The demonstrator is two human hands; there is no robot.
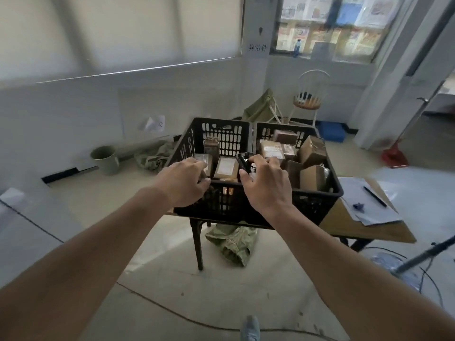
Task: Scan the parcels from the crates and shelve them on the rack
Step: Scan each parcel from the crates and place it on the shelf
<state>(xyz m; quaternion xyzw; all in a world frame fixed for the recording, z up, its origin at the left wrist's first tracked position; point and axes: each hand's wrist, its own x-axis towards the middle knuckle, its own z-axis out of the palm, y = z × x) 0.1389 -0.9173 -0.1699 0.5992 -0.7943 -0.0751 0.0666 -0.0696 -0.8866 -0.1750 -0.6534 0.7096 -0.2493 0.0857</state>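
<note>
Black plastic crates [222,134] stand side by side on a small bench [369,232], its far right corner carrying papers and a pen [374,196]; brown cardboard parcels fill both, the right crate [317,193] more thickly. Left hand [186,183] reaches over the near rim of the left crate, its grip curled down onto a parcel [205,160] at the near left corner, though whether it already pinches it I cannot tell; right hand [267,184] has its grip wrapped round a dark scanner [243,162], held over the divide between the crates. That parcel lies directly under the left fingers, just left of the scanner; another labelled parcel [226,167] sits between the hands.
</note>
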